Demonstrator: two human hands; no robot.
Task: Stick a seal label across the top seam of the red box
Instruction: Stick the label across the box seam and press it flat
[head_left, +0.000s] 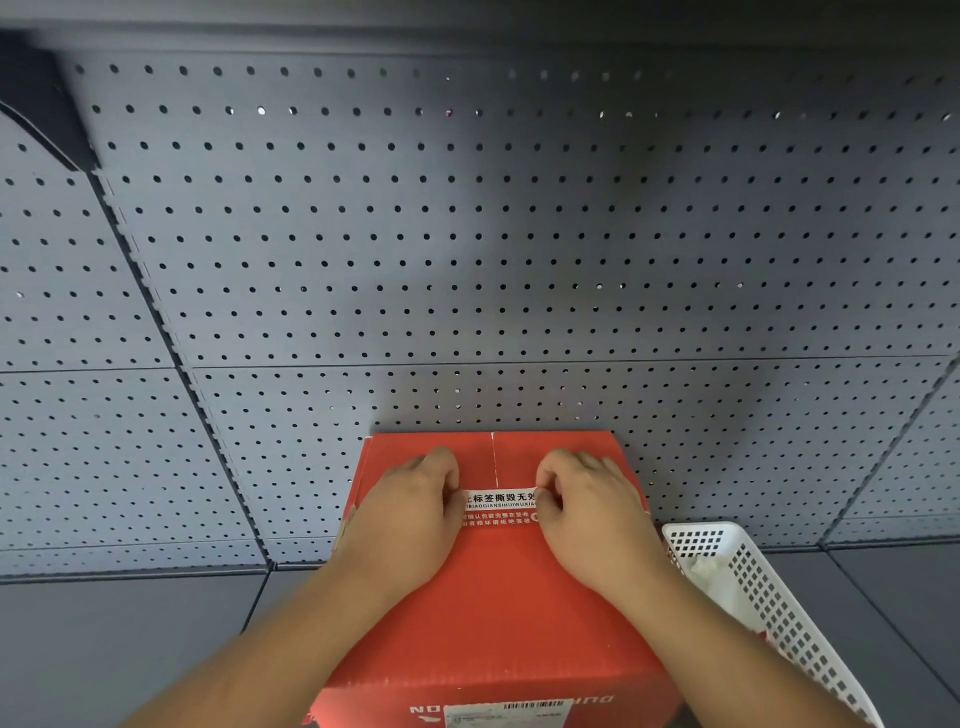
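Both hands at work: my left hand (410, 512) and right hand (592, 512) each pinch one end of the seal label (500, 506), fingers curled in and knuckles up, holding the strip flat across the top of the red box (493, 613). That box sits on the grey tabletop (119, 649), pushed back near the perforated panel (467, 234), with a white plastic basket (769, 587) just beside it on my right. The top seam (494, 457) runs away from me as a pale line down the middle of the lid, and the label lies crosswise over it, its printed white and red bands showing between my hands. By my reading, this is the placing step: the label is on the seam but looks not yet rubbed down. Whether its ends are already stuck, I cannot tell, since my fingers hide them. What comes next, as I judge it, calls for firm pressure from the middle outward, keeping the strip square to the seam and free of wrinkles.
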